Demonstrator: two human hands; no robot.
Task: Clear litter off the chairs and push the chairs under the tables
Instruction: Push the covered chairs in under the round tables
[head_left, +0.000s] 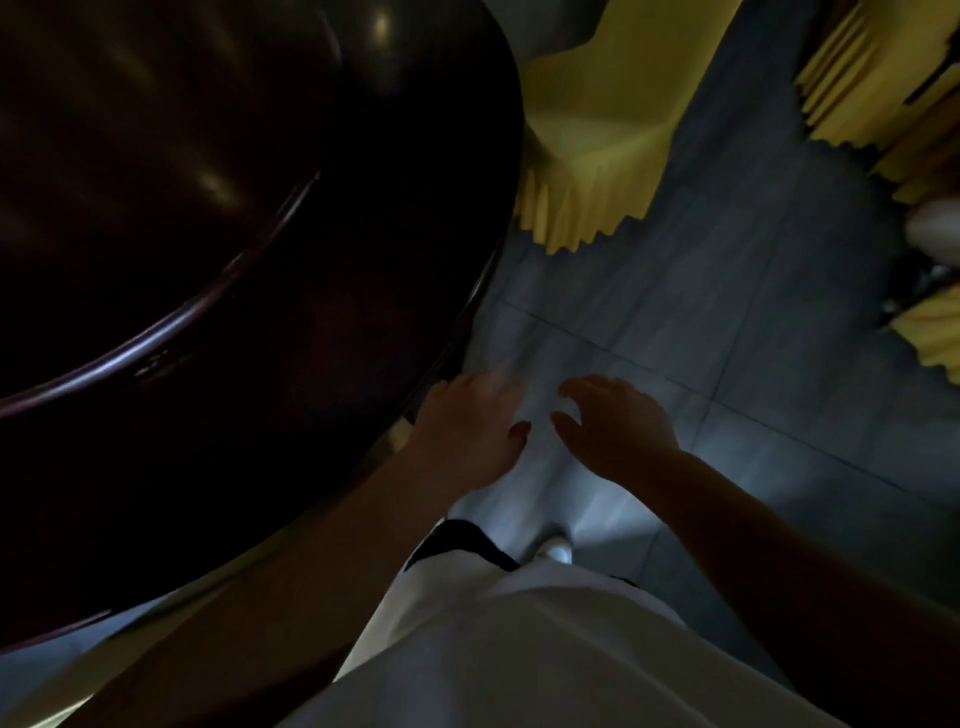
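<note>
Both grips, left hand (470, 431) and right hand (618, 426), are spread and empty. The yellow-covered chair (587, 135) at 12 o'clock, beside the dark bench (208, 234), prob. has a slippery cover w/ a stiff frame; best gripped at the backrest top.

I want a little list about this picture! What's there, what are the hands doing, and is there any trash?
place: dim room with a grey tiled floor
table: big round dark wooden table, on the left
nearest chair: yellow-covered chair with a pleated skirt, beside the table's edge, seat facing us
other chairs: more yellow chair covers at the right edge
left hand: open, empty, next to the table's rim
right hand: open, empty, over the floor
litter: none visible on the nearest chair
person: white clothing, one shoe showing
</note>
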